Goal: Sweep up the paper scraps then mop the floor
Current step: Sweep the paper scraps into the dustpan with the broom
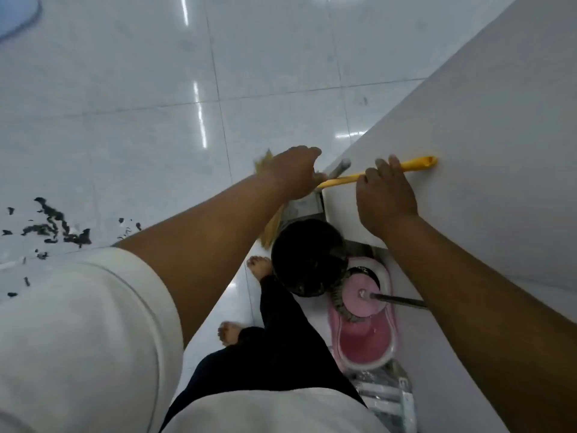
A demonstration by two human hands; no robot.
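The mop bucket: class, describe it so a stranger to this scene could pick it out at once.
Follow the white wall down to its foot. There, beside the round black bin, stands the mop bucket. It alone is pink and oval, with a mop head resting in it.
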